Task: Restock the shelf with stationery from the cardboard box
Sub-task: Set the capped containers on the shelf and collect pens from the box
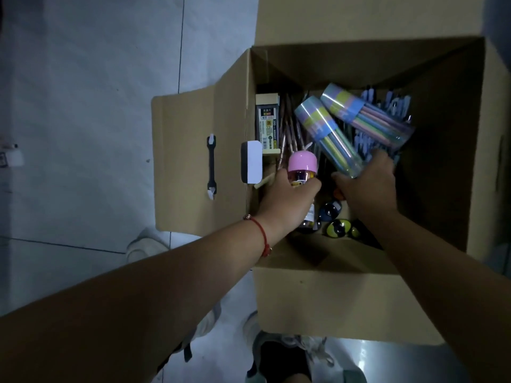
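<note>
Head view looks down into one open cardboard box [345,297] on the floor. Left hand [287,200] holds in its grip one pink-capped clear bottle [302,168], cap pointing away. Right hand [367,186] grips two clear plastic cylinders of pastel pens [331,128], long axes slanting up-left, banded ends far. One eraser pack [267,120] lies along the left wall.
</note>
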Available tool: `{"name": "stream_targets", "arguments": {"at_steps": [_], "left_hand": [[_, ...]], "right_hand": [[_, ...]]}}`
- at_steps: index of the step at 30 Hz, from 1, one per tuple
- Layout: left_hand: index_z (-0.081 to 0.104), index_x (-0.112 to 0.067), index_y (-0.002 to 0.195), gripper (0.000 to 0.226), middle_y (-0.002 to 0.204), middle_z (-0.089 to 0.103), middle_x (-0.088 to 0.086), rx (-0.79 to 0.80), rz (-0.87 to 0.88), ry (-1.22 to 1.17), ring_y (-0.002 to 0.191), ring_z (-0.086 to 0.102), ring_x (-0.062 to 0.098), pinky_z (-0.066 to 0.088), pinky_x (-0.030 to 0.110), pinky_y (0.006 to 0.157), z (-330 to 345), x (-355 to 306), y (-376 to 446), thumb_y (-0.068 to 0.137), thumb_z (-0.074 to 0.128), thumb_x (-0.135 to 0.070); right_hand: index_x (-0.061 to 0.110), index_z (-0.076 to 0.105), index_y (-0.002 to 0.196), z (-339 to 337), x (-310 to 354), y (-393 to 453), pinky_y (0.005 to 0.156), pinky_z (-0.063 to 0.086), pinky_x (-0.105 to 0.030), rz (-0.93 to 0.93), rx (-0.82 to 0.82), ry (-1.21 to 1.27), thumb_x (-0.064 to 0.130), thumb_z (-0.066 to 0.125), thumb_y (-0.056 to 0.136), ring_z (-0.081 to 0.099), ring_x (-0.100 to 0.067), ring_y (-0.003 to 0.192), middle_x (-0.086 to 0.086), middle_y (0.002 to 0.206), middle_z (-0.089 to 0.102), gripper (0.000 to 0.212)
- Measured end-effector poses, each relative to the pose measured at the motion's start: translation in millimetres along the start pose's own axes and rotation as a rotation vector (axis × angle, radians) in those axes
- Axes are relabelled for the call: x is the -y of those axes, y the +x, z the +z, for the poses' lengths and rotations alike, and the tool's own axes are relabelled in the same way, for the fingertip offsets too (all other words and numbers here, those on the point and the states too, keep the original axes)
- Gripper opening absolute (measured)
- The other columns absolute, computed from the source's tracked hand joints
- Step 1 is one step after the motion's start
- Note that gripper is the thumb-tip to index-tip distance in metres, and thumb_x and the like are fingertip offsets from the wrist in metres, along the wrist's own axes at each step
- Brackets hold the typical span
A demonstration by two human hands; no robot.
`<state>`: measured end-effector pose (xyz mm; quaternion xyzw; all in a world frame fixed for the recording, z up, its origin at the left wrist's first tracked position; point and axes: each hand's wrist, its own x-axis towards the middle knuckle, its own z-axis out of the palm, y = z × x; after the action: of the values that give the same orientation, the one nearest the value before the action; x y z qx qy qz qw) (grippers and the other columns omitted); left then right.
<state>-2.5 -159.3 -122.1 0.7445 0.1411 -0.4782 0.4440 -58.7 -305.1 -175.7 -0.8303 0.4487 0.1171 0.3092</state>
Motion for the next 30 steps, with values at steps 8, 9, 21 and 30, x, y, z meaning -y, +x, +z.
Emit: {"name": "stream_targets", "arguments": {"at_steps": [8, 9, 21, 30], "left_hand": [[0.054, -0.025, 0.106, 0.027, 0.08, 0.059, -0.002, 0.107, -0.126, -0.1, 0.071, 0.062, 0.019, 0.055, 0.045, 0.073, -4, 2, -45, 0.083, 0.056, -0.041], [0.056, -0.026, 0.105, 0.022, 0.078, 0.059, -0.005, 0.124, -0.126, -0.097, 0.07, 0.06, 0.016, 0.054, 0.04, 0.074, -8, -2, -57, 0.087, 0.056, -0.04], [0.066, -0.047, 0.101, 0.029, 0.093, 0.074, -0.013, 0.168, -0.049, -0.007, 0.087, 0.071, 0.014, 0.052, 0.041, 0.088, -111, -150, -274, 0.078, 0.065, -0.064], [0.062, -0.031, 0.115, 0.019, 0.096, 0.073, -0.001, 0.215, 0.293, 0.159, 0.082, 0.07, 0.015, 0.05, 0.024, 0.071, -270, -347, -525, 0.098, 0.055, -0.036]], "right_hand": [[-0.002, 0.056, 0.119, 17, 10, -3, 0.081, 0.047, -0.035, 0.136, 0.325, -0.118, 0.047, 0.075, 0.079, 0.06, -0.038, 0.106, -0.025, 0.124, 0.053, 0.067], [-0.002, 0.059, 0.116, 13, 10, -15, 0.074, 0.049, -0.03, 0.198, 0.326, 0.044, 0.048, 0.074, 0.077, 0.065, -0.03, 0.096, -0.022, 0.114, 0.06, 0.065], [0.013, 0.059, 0.113, -265, 91, -221, 0.063, 0.048, -0.033, 0.515, 0.161, 0.681, 0.029, 0.081, 0.076, 0.063, -0.022, 0.084, -0.009, 0.099, 0.065, 0.046], [0.013, 0.05, 0.124, -532, 319, -404, 0.052, 0.049, -0.012, 0.157, -0.139, 0.968, -0.004, 0.066, 0.085, 0.066, -0.005, 0.074, -0.008, 0.107, 0.061, 0.046]]}}
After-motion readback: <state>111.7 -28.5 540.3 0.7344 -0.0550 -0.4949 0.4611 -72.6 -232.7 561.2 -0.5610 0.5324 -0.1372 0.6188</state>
